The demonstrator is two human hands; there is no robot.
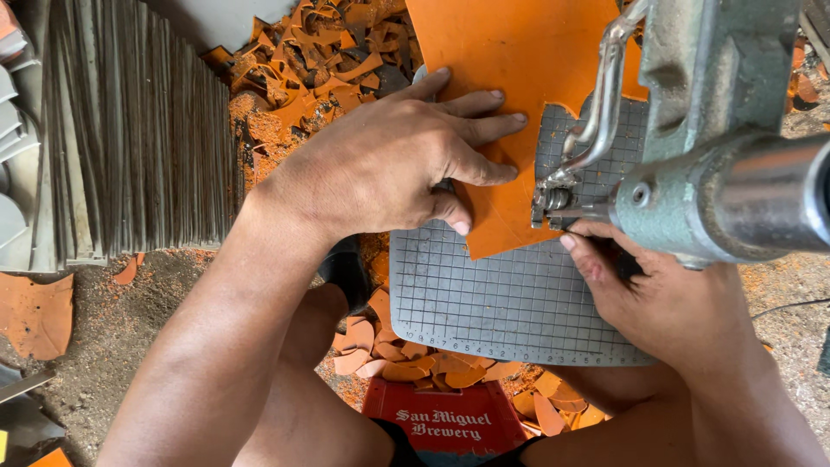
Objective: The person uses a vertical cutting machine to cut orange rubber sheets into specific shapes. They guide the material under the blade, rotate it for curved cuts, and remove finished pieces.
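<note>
Landmark: gridded grey cutting plate (pixel 484 298).
Far left of plate: stack of grey sheets (pixel 138 130).
Above-left of plate: heap of orange offcuts (pixel 320 52).
Left hand (pixel 389 164): fingers spread, pressing flat on the orange sheet (pixel 510 60) at the plate's upper edge.
Orange sheet: lies across the plate's top, a stepped notch cut out.
Right hand (pixel 666 298): at the plate's right edge under the green cutting machine (pixel 718 130); grip cannot be told.
Below plate: red crate (pixel 441 424).

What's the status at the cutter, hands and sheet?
Left hand flat on orange sheet. Right hand under machine head, grip hidden. Sheet edge at the blade, on gridded plate.
</note>
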